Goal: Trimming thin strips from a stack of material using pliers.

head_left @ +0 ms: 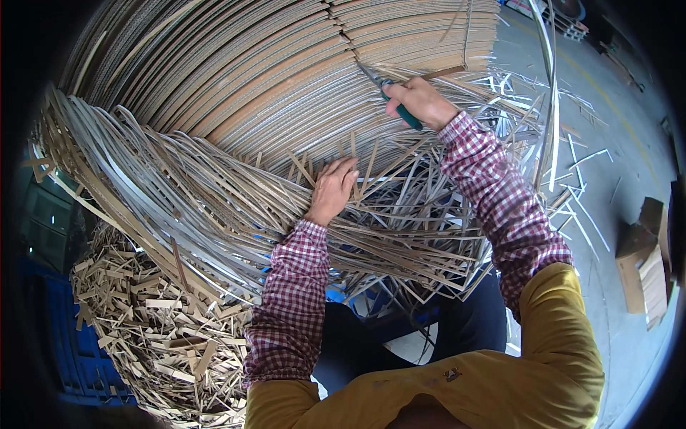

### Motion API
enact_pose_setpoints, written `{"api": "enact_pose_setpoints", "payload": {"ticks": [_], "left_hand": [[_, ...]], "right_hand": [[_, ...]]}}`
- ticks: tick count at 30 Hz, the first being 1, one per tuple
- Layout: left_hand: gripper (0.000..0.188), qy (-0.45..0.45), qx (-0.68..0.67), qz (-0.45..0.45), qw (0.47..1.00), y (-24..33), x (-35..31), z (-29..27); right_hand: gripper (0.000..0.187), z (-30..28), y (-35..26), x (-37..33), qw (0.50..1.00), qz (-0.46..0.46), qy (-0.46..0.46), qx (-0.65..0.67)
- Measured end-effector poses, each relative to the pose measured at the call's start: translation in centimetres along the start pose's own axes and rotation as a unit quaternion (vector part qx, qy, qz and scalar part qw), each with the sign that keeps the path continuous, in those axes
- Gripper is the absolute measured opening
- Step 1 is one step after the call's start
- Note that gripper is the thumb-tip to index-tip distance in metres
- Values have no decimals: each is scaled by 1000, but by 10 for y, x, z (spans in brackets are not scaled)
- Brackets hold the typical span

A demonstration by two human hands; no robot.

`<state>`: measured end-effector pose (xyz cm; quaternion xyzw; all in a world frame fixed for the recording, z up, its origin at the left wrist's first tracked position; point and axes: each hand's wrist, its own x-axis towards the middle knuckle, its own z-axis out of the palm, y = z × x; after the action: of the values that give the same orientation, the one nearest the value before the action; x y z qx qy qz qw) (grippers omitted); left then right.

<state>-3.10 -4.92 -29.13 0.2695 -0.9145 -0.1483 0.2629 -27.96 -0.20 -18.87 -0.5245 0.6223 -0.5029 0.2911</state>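
My right hand [423,101] is wrapped round a pair of green-handled snips [407,114]. Their pointed metal tip rests at the stacked edges of the cardboard [279,86], by a jagged break between two stacks. Lower and to the left, my left hand [333,187] lies on the near side of the stack with its fingers stretched out, holding nothing that shows. Around it stick up short cardboard strips [304,166]. Long thin strips [214,179] in brown and grey hang in a thick tangle below both hands.
At the lower left is a big heap of short cardboard scraps [179,343], beside a blue plastic crate [68,336]. Loose pale strips [580,179] litter the grey floor [607,129] on the right. An open cardboard box [636,268] stands at the far right.
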Motion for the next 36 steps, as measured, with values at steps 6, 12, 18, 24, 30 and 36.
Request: {"api": "enact_pose_setpoints", "payload": {"ticks": [6, 12, 18, 24, 30, 36], "left_hand": [[33, 178, 14, 83, 981, 33, 4, -24], [30, 21, -48, -30, 998, 6, 15, -10], [31, 24, 59, 2, 998, -16, 3, 0], [33, 57, 21, -21, 998, 3, -1, -3], [38, 148, 27, 179, 972, 60, 22, -26], [55, -69, -69, -123, 988, -17, 3, 0]], "right_hand": [[43, 47, 43, -82, 996, -68, -40, -51], [37, -9, 49, -125, 970, 10, -244, 9], [40, -15, 13, -27, 995, 46, -62, 63], [46, 15, 38, -11, 993, -33, -27, 112], [42, 45, 101, -134, 960, 76, -268, 26], [40, -10, 38, -76, 984, -11, -177, -8]]}}
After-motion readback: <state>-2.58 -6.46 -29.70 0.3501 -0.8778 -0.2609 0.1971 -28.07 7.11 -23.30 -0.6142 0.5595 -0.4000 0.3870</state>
